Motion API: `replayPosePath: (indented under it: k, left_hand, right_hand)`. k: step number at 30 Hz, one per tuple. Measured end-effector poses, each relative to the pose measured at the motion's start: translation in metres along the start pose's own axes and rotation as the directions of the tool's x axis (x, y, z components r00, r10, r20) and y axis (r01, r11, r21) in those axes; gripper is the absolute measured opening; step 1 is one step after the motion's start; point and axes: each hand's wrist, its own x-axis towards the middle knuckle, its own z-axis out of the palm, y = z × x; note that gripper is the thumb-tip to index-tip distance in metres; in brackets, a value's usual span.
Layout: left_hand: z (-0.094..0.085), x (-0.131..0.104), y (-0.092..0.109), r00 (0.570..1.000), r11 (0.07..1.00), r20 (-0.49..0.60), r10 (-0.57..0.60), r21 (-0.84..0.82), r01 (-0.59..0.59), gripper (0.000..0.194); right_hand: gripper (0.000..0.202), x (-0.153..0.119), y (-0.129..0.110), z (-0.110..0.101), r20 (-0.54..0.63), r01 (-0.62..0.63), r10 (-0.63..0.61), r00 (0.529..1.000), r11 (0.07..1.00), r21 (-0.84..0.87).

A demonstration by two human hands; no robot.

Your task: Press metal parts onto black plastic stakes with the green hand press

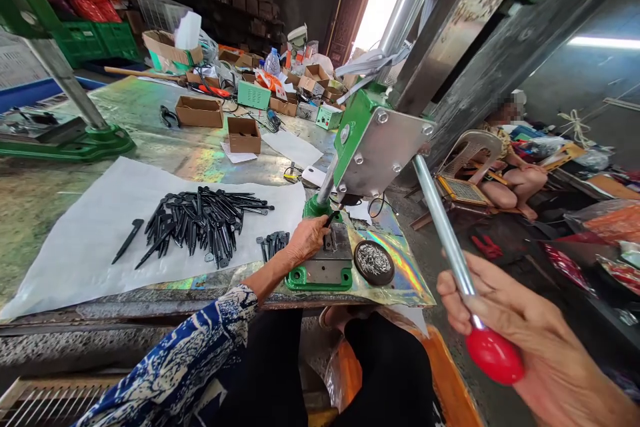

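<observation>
At the base of a green hand press (pixel 367 143), my left hand (pixel 309 237) pinches a black plastic piece (pixel 331 219) under the press head. My right hand (pixel 505 313) is wrapped round the steel lever (pixel 443 223), just above its red ball knob (pixel 495 355). A pile of black pointed pieces (pixel 200 220) lies on a white sheet (pixel 90 233) to the left, with a smaller group (pixel 274 244) beside my left wrist. Right of the press base sits a round dark dish (pixel 374 263) holding small shiny metal parts.
Another green press (pixel 65 140) stands at the far left. Small cardboard boxes (pixel 199 111), green electrical boxes (pixel 253 95) and a bottle (pixel 273 62) crowd the table's back. A person (pixel 515 167) sits at the right behind a chair (pixel 470 167).
</observation>
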Motion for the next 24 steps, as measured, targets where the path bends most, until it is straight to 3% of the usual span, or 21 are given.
replayPosePath:
  k: [3,10,24]
  left_hand:
    - [0.0,0.001,0.001,0.999,0.996,0.04,-0.012,0.085,0.009,0.01]
    - [-0.002,0.002,0.001,0.992,0.981,0.124,-0.015,0.192,-0.009,0.016]
    - [-0.004,0.002,0.004,0.982,0.974,0.18,-0.052,0.225,0.01,0.019]
  right_hand:
    - [0.044,0.0,0.004,0.009,0.112,-0.124,0.128,0.985,0.991,-0.048]
    - [0.041,0.003,0.021,0.022,0.094,-0.159,0.174,0.98,0.976,-0.148]
    - [0.05,0.029,0.084,0.039,0.008,-0.046,0.05,0.999,0.965,-0.259]
